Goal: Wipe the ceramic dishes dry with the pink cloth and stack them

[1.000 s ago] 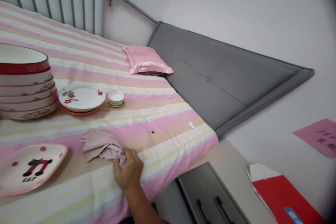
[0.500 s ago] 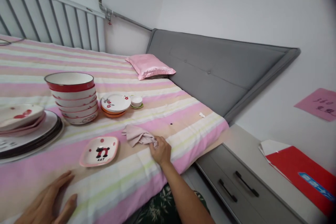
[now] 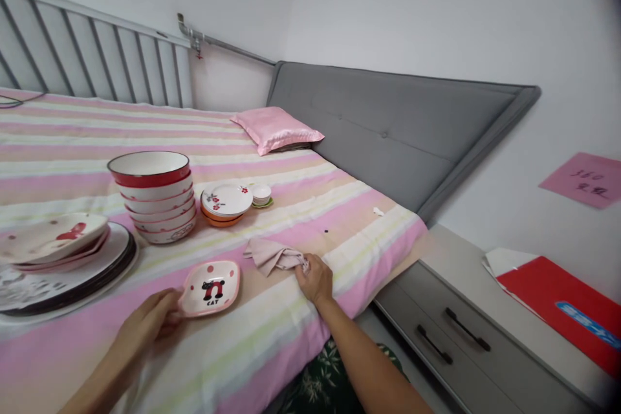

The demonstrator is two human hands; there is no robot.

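Observation:
My right hand is closed on one end of a crumpled pale pink cloth that lies on the striped bed cover. My left hand grips the near left edge of a small square pink plate with a cat picture, which rests flat on the cover. The cloth lies just right of that plate.
Behind stand a stack of red-rimmed bowls, a stack of flowered plates and small white dishes. Large plates are piled at left. A pink pillow, grey headboard and a grey drawer unit with a red folder lie to the right.
My left hand has moved forward from the near edge of the bed and closed on the cat plate's edge. My right hand keeps hold of the cloth. The view has pulled back.

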